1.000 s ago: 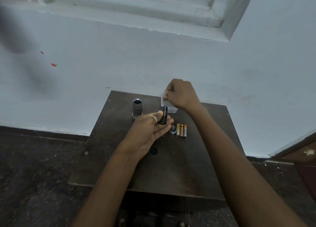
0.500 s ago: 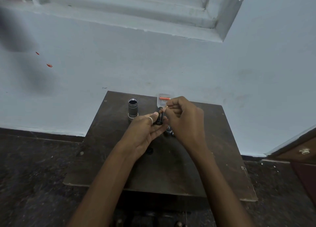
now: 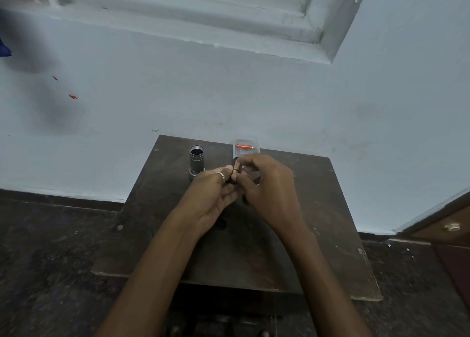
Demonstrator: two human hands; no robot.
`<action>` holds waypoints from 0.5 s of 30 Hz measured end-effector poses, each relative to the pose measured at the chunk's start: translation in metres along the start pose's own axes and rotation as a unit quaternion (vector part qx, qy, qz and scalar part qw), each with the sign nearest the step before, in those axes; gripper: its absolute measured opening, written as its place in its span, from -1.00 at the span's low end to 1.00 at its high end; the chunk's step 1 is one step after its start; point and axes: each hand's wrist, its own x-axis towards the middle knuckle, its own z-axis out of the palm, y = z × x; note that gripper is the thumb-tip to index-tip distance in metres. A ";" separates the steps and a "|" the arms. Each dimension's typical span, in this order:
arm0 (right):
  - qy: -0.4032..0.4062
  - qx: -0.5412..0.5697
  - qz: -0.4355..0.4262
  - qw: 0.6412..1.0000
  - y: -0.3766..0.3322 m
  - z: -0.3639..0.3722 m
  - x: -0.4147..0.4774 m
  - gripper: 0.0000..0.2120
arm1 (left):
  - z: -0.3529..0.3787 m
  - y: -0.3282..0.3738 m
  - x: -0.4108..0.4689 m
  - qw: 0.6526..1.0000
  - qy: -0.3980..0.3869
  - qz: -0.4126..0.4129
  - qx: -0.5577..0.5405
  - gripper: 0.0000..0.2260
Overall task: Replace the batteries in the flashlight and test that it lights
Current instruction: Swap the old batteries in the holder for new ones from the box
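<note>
Battery (image 3: pixel 236 168) has been brought from the case (image 3: pixel 246 147) at 12 o'clock by the right hand (image 3: pixel 269 186), pinched against the holder (image 3: pixel 232 178) gripped by the left hand (image 3: pixel 211 194); insertion appears underway above the counter (image 3: pixel 318 209).

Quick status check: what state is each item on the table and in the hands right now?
Flashlight body: upright on table, open end up, empty-handed.
Battery holder: held upright in left hand.
Battery: pinched in right hand, at the holder's top.
Clear box: open, one orange battery lying inside.
</note>
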 end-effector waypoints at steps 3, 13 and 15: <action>-0.060 0.018 0.051 0.997 0.001 -0.002 0.003 -0.50 | -0.002 0.000 0.002 1.000 0.007 0.000 -0.003 -0.79; -0.105 0.060 0.088 0.989 0.007 -0.005 0.005 -0.41 | -0.002 0.001 0.002 0.999 0.009 0.010 0.043 -0.87; -0.105 0.066 0.086 0.989 0.008 -0.006 0.004 -0.38 | -0.003 0.000 0.003 0.999 0.014 0.006 0.044 -0.86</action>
